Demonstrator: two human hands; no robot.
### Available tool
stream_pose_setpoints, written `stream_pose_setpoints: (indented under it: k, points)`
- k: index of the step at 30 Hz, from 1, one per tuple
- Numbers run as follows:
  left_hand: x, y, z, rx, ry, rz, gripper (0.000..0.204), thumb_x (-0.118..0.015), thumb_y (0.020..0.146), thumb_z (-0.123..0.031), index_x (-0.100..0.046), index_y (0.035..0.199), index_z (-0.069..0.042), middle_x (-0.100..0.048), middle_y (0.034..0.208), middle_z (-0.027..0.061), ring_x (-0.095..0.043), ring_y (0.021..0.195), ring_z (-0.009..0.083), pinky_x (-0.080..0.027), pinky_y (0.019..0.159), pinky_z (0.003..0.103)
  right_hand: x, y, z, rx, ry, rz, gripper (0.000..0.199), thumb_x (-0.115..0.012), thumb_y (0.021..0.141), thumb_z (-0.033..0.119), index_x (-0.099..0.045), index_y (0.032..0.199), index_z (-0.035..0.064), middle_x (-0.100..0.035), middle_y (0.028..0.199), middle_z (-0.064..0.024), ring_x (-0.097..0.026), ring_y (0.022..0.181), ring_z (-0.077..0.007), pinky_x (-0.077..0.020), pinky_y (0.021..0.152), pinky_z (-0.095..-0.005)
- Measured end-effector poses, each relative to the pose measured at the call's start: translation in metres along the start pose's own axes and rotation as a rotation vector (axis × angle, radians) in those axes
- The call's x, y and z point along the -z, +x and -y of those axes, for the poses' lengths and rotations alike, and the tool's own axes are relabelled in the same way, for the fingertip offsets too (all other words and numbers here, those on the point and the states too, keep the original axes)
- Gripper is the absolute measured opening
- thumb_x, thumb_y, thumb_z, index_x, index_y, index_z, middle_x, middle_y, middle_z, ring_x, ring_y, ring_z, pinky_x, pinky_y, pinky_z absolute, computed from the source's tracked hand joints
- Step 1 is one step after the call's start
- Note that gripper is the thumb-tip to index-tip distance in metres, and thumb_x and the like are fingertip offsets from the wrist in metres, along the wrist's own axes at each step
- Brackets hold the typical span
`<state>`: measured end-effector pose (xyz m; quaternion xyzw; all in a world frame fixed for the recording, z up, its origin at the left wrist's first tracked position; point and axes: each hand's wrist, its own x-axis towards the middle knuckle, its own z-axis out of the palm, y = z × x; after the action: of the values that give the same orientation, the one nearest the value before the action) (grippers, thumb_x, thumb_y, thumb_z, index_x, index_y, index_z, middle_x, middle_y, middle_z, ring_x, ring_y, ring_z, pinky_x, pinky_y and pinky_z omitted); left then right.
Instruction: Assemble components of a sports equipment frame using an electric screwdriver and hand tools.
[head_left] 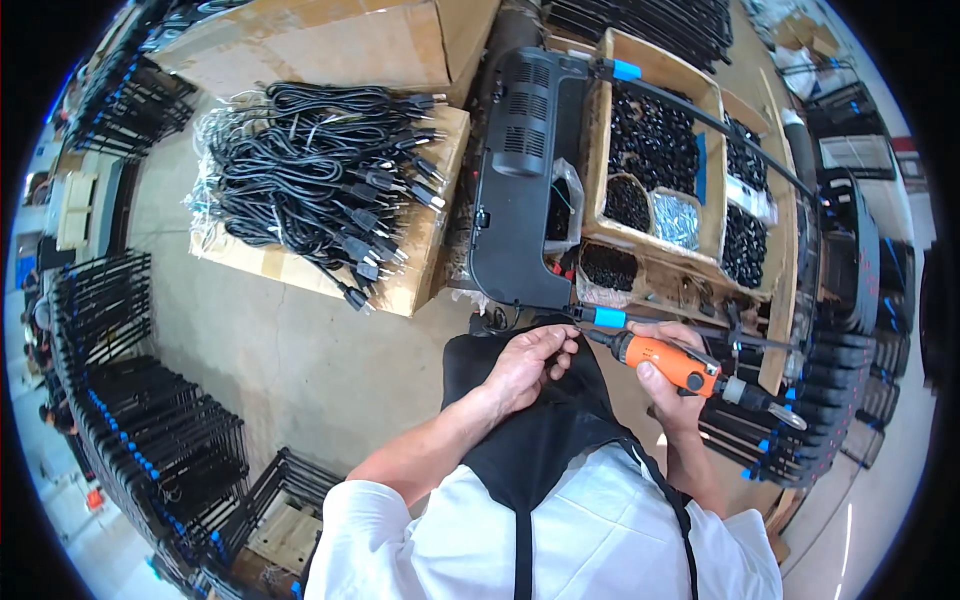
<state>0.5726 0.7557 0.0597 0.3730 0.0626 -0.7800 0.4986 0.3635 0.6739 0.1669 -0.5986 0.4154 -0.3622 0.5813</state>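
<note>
Nearby cords point(300, 165): a heap of looped black cords lies on a cardboard box point(437, 245), ahead and to the left.
Black casing point(508, 240): it stands between the cords and the wooden tray point(648, 243), its near end just ahead of the hands.
Small black parts point(640, 140): they fill tray compartments, with a dark bar point(740, 143) crossing over them.
Blue sleeve point(608, 317): it sits just beyond the tool's nose.
Orange power tool point(668, 362): it lies across the right hand point(682, 402), which is wrapped round its body, nose toward the left hand point(540, 362).
Left fingertips: pinched together beside the nose; what they hold cannot be told.
</note>
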Motion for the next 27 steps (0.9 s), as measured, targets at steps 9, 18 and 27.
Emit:
stream_pose_setpoints:
  k: [9, 18, 27]
  points:
    - [0.012, 0.006, 0.013, 0.175, -0.26, -0.034, 0.023, -0.063, 0.109, -0.031, -0.066, 0.114, -0.009, -0.06, 0.082, -0.0032, -0.053, 0.069, 0.0099, -0.042, 0.057, 0.024, -0.035, -0.044, -0.008, -0.005, -0.088, -0.055, 0.05, -0.079, 0.088, 0.001, -0.057, 0.133, 0.0015, -0.07, 0.129, -0.0198, -0.067, 0.126, -0.0311, -0.0506, 0.113, -0.0455]
    - [0.0, 0.008, 0.01, 0.201, -0.282, -0.002, 0.024, -0.058, 0.112, -0.024, -0.064, 0.121, -0.003, -0.06, 0.087, 0.0009, -0.055, 0.073, 0.0119, -0.044, 0.059, 0.025, -0.022, -0.041, -0.003, -0.007, -0.134, -0.035, 0.052, -0.077, 0.088, 0.001, -0.054, 0.135, 0.0025, -0.069, 0.13, -0.0198, -0.066, 0.128, -0.0344, -0.0509, 0.113, -0.048]
    - [-0.002, 0.009, 0.013, 0.13, -0.372, 0.026, 0.022, -0.054, 0.114, -0.025, -0.061, 0.122, -0.005, -0.058, 0.088, -0.0007, -0.053, 0.074, 0.011, -0.043, 0.062, 0.025, -0.017, -0.017, 0.001, -0.03, -0.15, 0.08, 0.052, -0.08, 0.088, 0.0, -0.056, 0.134, 0.0023, -0.07, 0.131, -0.0184, -0.067, 0.125, -0.0283, -0.0521, 0.111, -0.0443]
